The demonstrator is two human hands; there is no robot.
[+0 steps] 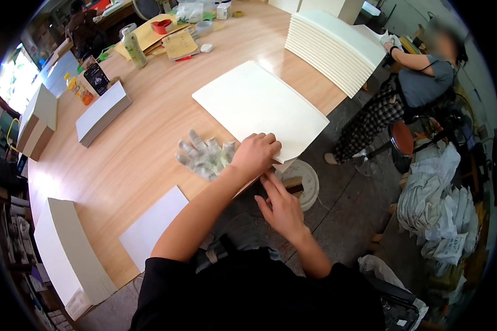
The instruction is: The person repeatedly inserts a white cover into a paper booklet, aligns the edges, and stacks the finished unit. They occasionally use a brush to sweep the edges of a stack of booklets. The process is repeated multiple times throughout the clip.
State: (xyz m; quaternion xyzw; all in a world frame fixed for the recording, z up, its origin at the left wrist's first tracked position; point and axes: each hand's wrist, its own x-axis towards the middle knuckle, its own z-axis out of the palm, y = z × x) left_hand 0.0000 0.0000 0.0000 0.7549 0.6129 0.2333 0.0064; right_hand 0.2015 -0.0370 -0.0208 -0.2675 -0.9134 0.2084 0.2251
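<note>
A large white sheet (259, 105), perhaps with others beneath it, lies at the table's near right edge. My left hand (257, 154) is closed at its near corner, fingers curled over the paper; the thumb is hidden. Just below the table edge, my right hand (281, 208) has its fingers stretched out, the tips close under my left hand and the sheet's corner. Whether those tips touch the paper I cannot tell. A grey-white work glove (204, 157) lies on the table beside my left wrist. Another white sheet (154, 226) lies left of my left forearm.
Stacks of white paper stand at the back right (334, 49), near left (66, 248) and left (104, 113). A bottle (133, 48) and tape rolls sit farther back. Below the table edge is a round white bucket (310, 187). A co-worker (425, 83) sits at the right, near bagged bundles (436, 204).
</note>
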